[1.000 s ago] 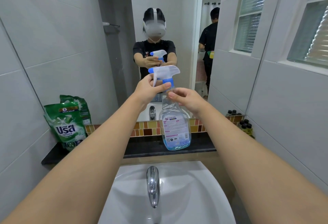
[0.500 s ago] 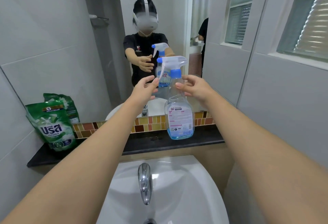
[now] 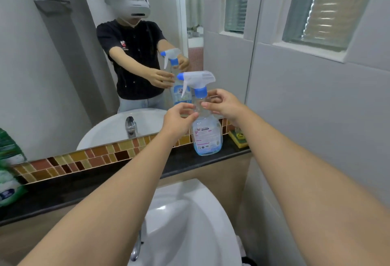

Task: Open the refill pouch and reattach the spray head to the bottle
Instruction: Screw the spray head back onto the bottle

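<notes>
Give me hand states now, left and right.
Left hand: open, fingers loosely curled beside the spray bottle neck, gripping nothing.
Right hand: open, fingertips near the neck under the spray head; contact cannot be told.

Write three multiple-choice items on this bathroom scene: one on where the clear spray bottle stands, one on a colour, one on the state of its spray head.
1. The clear plastic spray bottle stands:
A. in the white sink
B. on the dark ledge
C. on the windowsill

2. The collar of the white spray head is:
A. blue
B. red
C. green

3. The spray head is:
A. lying in the sink
B. held apart in the left hand
C. seated on the bottle neck

Answers: 1 B, its base rests on the ledge. 2 A, the collar shows blue. 3 C, it sits atop the neck, between the left hand and right hand.
</notes>
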